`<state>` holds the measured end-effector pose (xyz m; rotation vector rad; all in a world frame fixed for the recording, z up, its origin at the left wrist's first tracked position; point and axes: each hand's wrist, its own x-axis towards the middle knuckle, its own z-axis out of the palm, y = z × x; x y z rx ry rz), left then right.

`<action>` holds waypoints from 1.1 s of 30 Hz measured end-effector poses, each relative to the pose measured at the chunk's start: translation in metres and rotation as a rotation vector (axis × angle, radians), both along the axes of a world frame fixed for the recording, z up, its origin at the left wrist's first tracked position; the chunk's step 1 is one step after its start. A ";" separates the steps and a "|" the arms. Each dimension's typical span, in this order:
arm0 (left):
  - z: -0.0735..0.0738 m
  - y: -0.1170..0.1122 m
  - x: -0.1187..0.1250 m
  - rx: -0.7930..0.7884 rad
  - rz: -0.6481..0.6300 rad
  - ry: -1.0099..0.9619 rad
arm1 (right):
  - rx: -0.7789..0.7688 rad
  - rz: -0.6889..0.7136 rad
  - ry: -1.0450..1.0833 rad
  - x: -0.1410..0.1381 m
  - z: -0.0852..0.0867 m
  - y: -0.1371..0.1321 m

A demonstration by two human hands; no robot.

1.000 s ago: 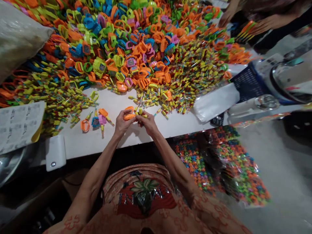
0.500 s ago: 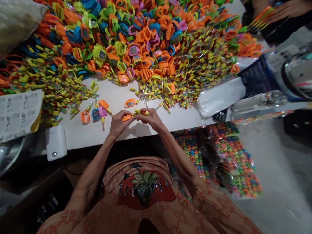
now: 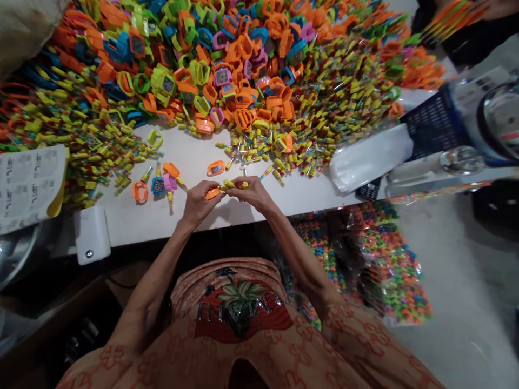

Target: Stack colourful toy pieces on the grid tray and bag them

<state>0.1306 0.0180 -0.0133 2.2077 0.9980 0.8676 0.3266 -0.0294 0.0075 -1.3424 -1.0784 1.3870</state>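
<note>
My left hand (image 3: 197, 201) is closed around an orange toy watch (image 3: 212, 193) at the table's front edge. Pinched in my right hand (image 3: 257, 193) are small yellow-wrapped tubes (image 3: 229, 184), one end close to the watch. Whether that end touches the watch I cannot tell. Just beyond my hands lies another orange toy watch (image 3: 216, 167). To the left, a blue toy watch (image 3: 158, 186), a pink one (image 3: 169, 182) and an orange one (image 3: 140, 191) lie among a few loose tubes.
A large heap of coloured toy watches (image 3: 243, 48) covers the back of the white table (image 3: 130, 224), with yellow tubes (image 3: 344, 97) piled around it. Clear plastic bags (image 3: 371, 158) and a blue basket (image 3: 430, 127) stand right. A white device (image 3: 92, 235) sits left. Another person's hand (image 3: 497, 9) shows top right.
My hands stay almost in place, both still holding their things. The orange watch in my left hand has tilted slightly. The other person's hand has shifted up and right; the view has moved a little.
</note>
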 end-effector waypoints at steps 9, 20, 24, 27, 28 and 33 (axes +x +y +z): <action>-0.010 0.001 -0.008 -0.103 -0.191 0.211 | 0.039 0.319 -0.266 0.018 -0.003 0.014; 0.014 0.008 -0.034 -0.414 -0.315 0.277 | -0.067 0.465 -0.087 0.014 -0.009 0.009; 0.025 0.027 -0.041 -0.042 0.100 0.561 | -0.090 -0.007 -0.067 0.015 -0.024 0.010; 0.025 0.038 -0.009 0.146 0.245 0.652 | -0.129 -0.117 -0.060 0.013 -0.030 0.011; 0.021 0.041 0.007 0.154 0.214 0.668 | -0.134 -0.122 -0.054 0.011 -0.031 0.011; -0.006 0.056 0.065 0.056 0.161 0.643 | -0.083 -0.131 -0.016 0.004 -0.035 0.002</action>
